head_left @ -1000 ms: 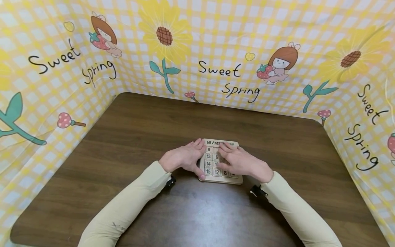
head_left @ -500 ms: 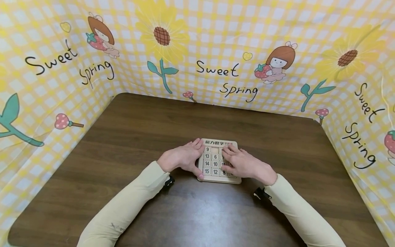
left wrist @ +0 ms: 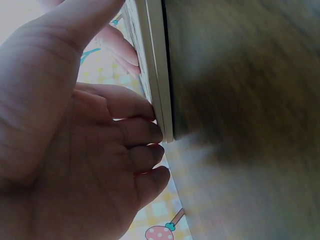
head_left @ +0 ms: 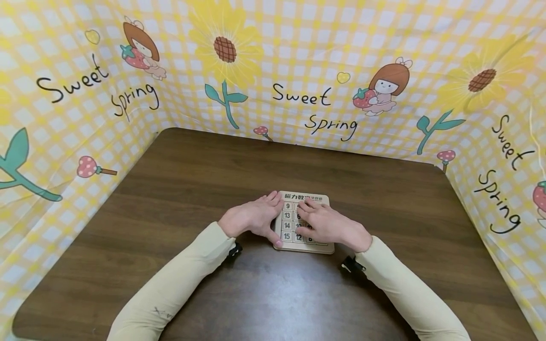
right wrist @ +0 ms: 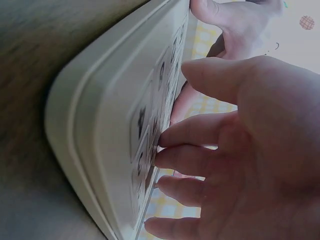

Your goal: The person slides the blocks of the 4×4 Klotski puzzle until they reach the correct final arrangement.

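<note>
A pale wooden board [head_left: 294,246] with numbered square tiles lies flat on the table, its printed heading on the far side. Along its left edge rests my left hand [head_left: 256,216], fingers at the upper left and thumb at the near left corner. My right hand [head_left: 330,224] lies over the right part, fingertips on the upper and middle tiles, covering several of them. Relaxed fingers of the left hand [left wrist: 85,150] touch the board's side [left wrist: 156,75] in the left wrist view. The right wrist view shows the right hand [right wrist: 270,145] with fingers spread against the tile face of the board [right wrist: 112,115].
The brown wooden table [head_left: 204,166] extends around the board. Behind it and at both sides hangs a yellow checked cloth [head_left: 298,47] printed with flowers and figures. Dark wrist devices [head_left: 353,264] sit under both cuffs.
My right hand shifted right, then back left across the tiles. The gap seen in the top row beside the 9 now holds a tile. My left hand stayed at the board's edge.
</note>
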Motion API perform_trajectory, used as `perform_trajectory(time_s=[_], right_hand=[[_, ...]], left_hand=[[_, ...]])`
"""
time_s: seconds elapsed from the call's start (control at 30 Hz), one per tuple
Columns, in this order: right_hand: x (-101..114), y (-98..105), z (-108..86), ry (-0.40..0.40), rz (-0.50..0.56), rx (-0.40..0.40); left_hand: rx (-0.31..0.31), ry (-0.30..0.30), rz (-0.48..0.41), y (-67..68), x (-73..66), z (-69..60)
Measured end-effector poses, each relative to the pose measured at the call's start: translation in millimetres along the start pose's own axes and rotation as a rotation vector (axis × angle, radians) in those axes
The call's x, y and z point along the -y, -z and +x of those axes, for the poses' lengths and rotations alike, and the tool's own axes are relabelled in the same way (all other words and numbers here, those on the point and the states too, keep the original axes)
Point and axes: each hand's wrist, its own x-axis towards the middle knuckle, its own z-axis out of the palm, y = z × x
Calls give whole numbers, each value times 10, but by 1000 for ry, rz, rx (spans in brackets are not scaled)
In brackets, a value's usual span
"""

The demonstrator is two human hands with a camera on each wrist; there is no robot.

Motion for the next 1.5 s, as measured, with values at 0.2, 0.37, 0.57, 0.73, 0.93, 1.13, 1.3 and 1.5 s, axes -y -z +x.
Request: perform_trajectory(time_s=[0.2, 0.37, 0.57, 0.73, 0.93, 1.13, 1.3, 1.5], right_hand=[[-2, -3, -2, -10, 5, 8], [-48, 21, -89, -34, 44, 3], [-174, 4, -244, -126, 107, 20], [-237, -23, -352, -144, 106, 40], [-257, -56, -389, -130, 99, 42], [-234, -60, -372, -125, 77, 41], [-176, -47, -311, -117, 78, 37], [-86, -33, -213, -98, 62, 50]], left_hand=[[8, 4, 5, 9, -11, -2], [-1, -1, 1, 7, -10, -5], [-23, -18, 13, -9, 7, -2], [-26, -29, 10, -5, 11, -4], [-24, -26, 0, -9, 5, -15], [-22, -25, 1, -10, 1, -25], [-22, -22, 10, -1, -1, -29], [-21, -19, 12, -8, -2, -17]])
